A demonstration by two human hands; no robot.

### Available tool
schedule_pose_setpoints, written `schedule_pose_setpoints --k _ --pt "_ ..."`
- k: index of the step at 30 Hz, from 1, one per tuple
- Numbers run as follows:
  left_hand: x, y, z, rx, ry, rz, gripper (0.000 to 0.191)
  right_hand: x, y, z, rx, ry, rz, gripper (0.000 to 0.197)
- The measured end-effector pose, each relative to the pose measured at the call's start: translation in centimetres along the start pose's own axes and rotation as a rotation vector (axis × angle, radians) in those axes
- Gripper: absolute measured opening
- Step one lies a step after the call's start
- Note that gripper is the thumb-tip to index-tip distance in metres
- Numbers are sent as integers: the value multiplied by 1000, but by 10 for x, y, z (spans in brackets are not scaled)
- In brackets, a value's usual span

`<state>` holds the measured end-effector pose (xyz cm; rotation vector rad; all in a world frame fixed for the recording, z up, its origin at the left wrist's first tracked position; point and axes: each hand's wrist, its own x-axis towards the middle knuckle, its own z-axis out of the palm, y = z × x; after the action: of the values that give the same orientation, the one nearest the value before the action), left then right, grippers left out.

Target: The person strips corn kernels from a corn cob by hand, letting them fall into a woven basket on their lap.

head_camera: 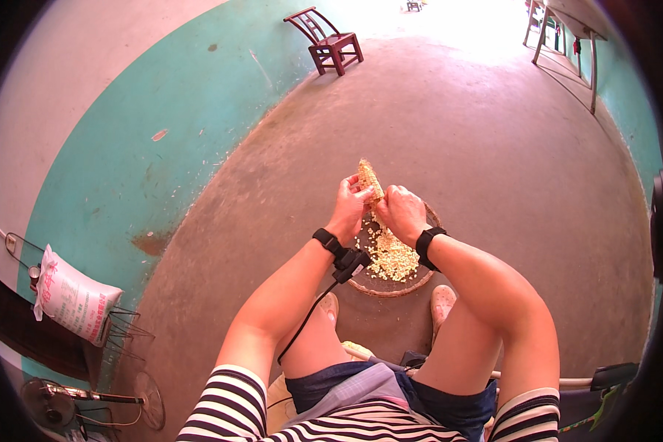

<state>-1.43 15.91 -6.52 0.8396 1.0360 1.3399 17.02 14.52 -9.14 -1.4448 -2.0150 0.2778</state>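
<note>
An ear of yellow corn (369, 179) points up and away from me, its tip ahead of both fists. My left hand (350, 209) holds it along its left side, thumb across the kernels. Around the near end of the ear my right hand (404, 212) is closed, and its fingers hide that part. Below them a round, shallow woven tray (383, 293) rests on the floor, partly covered by my hands and wrists. Loose pale-yellow kernels (393, 259) form a heap in it, with others scattered towards its left side.
My shoes (442, 304) flank the tray. A dark red wooden chair (334, 47) stands by the teal wall. At left are a printed white sack (77, 295) on a wire stand and a fan (50, 400). A table (574, 22) is far right. A black cable (309, 320) hangs from my left wrist.
</note>
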Motion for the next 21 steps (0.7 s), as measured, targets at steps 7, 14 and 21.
schedule_pose_setpoints --k 7,14,21 --pt "18 -14 -6 -63 46 2 56 11 5 5 19 63 32 44" --pt "29 -12 -27 -317 -109 -183 43 14 7 8 140 43 199 50" --pt "26 -2 -17 -249 -167 -235 39 22 35 8 216 67 216 40"
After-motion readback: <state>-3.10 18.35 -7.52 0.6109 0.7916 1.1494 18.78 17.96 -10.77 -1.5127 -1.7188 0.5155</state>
